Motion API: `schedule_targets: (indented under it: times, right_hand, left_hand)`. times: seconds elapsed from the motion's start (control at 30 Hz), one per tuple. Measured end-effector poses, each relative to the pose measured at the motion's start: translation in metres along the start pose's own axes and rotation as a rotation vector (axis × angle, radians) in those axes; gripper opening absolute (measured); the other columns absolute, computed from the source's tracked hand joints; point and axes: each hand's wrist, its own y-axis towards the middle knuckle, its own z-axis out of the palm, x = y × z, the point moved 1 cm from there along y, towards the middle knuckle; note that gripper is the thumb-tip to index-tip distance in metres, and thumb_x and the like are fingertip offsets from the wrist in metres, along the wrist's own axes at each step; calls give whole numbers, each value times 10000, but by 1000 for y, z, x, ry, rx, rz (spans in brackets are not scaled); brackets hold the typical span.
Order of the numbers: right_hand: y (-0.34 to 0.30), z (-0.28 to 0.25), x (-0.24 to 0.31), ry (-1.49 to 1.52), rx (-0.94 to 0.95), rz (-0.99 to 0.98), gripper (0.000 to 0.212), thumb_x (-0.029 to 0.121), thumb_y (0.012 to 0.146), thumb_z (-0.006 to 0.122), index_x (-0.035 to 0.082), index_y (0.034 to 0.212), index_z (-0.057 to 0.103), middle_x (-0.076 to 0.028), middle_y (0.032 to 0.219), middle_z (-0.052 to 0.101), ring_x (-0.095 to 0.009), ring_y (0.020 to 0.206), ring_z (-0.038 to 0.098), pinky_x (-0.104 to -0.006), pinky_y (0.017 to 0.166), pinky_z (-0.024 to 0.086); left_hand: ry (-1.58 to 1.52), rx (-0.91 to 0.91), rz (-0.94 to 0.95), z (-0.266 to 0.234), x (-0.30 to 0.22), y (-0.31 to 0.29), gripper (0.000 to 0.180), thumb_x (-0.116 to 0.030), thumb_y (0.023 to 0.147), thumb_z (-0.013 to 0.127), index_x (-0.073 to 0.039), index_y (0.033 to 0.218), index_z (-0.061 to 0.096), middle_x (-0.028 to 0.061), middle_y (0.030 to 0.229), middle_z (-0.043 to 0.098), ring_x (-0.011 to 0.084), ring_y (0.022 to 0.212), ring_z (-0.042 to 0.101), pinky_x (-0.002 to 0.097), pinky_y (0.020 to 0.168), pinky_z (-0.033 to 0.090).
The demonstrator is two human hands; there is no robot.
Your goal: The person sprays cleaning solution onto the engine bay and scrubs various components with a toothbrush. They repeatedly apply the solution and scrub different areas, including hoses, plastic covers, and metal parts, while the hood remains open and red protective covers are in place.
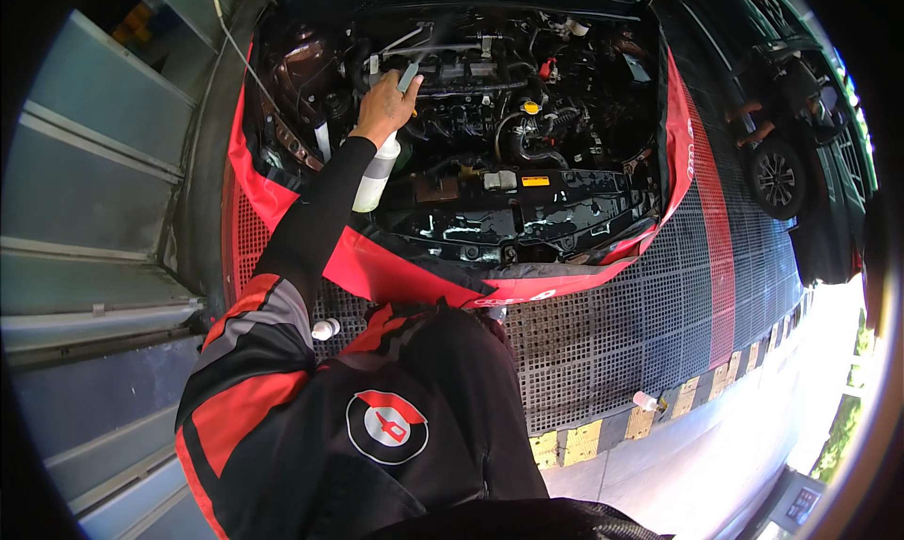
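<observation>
My left hand (384, 108) is closed round the neck of a spray bottle (375, 179), its grey trigger head standing out above my fingers. The bottle's pale body hangs below the hand, in front of my black sleeve. Beneath and beyond it lies the open engine bay (461, 116) of a car, with wet, shiny black parts. A faint streak, like mist, rises past the trigger head. My right hand is out of sight. A red and black cover (414, 274) drapes the front and side edges of the bay.
A yellow cap (531, 108) sits among the engine parts. White-capped bottle (326, 329) stands near my left side on the grated floor (584, 352). Another bottle (645, 401) is by the yellow-black edging. Grey panels (85, 192) line the left; a person (800, 97) is beside another car's wheel (778, 179).
</observation>
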Motion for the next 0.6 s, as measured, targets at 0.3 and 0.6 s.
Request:
schedule_targets:
  times: [0.3, 0.6]
  right_hand:
    - [129, -240, 154, 313, -82, 228, 167, 211, 1042, 647, 92, 1119, 735, 35, 661, 546, -104, 525, 509, -332, 438, 476]
    - [213, -262, 178, 274, 169, 149, 150, 237, 1050, 714, 96, 1097, 734, 42, 664, 561, -115, 515, 532, -324, 420, 441]
  left_hand:
    - [-13, -58, -123, -19, -34, -40, 596, -582, 1069, 598, 5, 1130, 685, 311, 1010, 756, 515, 992, 724, 568, 861, 577]
    - [-17, -98, -155, -49, -86, -72, 512, -545, 1061, 646, -42, 1124, 713, 247, 904, 759, 472, 896, 739, 529, 787, 579]
